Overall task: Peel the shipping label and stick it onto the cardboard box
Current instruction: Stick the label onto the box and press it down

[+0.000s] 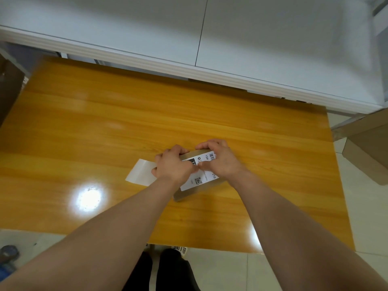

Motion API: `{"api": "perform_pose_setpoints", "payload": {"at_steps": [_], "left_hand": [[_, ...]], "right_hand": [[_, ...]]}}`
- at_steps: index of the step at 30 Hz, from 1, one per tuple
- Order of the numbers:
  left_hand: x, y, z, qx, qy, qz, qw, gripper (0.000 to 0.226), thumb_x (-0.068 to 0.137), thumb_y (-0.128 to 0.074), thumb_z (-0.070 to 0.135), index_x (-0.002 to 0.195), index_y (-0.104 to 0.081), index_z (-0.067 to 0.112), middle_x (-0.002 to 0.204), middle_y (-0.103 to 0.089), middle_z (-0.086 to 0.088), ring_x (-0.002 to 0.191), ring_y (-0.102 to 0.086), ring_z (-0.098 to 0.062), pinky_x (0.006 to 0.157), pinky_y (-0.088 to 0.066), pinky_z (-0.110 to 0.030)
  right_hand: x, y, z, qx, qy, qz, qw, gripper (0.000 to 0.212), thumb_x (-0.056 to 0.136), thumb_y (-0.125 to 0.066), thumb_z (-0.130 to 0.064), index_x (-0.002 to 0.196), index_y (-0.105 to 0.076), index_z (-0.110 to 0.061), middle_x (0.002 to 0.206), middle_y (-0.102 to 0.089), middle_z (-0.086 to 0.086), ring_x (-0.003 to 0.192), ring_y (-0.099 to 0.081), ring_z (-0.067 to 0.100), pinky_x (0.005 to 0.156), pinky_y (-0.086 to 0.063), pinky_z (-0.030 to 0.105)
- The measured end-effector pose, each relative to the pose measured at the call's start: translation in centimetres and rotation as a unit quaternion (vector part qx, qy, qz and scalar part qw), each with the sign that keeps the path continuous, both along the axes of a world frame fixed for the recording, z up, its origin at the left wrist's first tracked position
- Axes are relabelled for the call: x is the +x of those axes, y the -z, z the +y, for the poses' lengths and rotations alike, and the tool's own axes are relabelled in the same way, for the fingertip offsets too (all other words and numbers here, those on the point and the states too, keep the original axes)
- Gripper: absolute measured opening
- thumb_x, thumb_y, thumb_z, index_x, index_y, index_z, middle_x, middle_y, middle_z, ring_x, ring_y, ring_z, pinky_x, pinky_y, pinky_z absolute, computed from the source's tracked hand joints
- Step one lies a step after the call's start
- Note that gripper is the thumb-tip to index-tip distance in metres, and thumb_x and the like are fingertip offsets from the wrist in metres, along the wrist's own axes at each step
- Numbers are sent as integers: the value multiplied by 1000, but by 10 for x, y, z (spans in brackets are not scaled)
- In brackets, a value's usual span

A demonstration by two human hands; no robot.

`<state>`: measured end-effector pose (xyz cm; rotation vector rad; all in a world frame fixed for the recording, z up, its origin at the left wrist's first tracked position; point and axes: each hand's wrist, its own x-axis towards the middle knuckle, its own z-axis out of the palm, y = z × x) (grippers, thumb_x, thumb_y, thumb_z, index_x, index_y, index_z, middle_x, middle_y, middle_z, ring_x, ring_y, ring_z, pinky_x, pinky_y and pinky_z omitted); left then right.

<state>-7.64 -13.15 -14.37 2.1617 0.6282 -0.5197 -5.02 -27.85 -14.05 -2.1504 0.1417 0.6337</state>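
Left hand (173, 164) and right hand (220, 159) are pressing the shipping label (202, 175) flat onto the cardboard box (189, 193), fingers curled; uneven pressure risks creasing it, and the backing sheet (139, 171) left of the box is lying discarded.

view count: one, head-worn wide-angle
position: above the near edge of the orange wooden table (105, 122), over the person's own legs and feet
facing: forward and steeply down; far table edge and white cabinet (273, 38) fill the top of frame
distance: close; forearms run in from both bottom corners, left hand (174, 164) and right hand (220, 160) sit just below frame centre
distortion: straight edges bow toward the borders
coverage: nearly whole tabletop, tiled floor strips at right and bottom, brown cardboard at both side edges
overlap: n/a, single view
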Motion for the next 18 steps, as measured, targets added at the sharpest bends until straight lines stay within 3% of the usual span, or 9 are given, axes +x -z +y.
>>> {"api": "perform_pose_setpoints", "payload": {"at_steps": [10,15,18], "left_hand": [[4,1,-3,-29,-58,-15,998,21,75,-72,40,92,-63,33,99,-62,10,122,-38,-19,89,-34,-43],[14,-1,-2,-60,-50,-8,997,29,60,-69,55,78,-64,33,85,-66,12,111,-53,-21,96,-42,-49],[20,-2,4,-134,-42,-24,990,30,66,-75,51,88,-70,31,97,-71,7,106,-63,-23,94,-51,-43]], "right_hand": [[2,6,9,33,113,-17,993,26,76,-78,-13,96,-76,-30,116,-49,-5,115,-54,19,98,-50,38],[0,9,10,41,156,-25,987,19,78,-79,-18,90,-75,-32,114,-54,-5,105,-61,18,79,-56,33],[3,8,10,46,159,-17,986,16,80,-78,-16,93,-76,-25,97,-66,-11,94,-66,18,74,-56,32]]}}
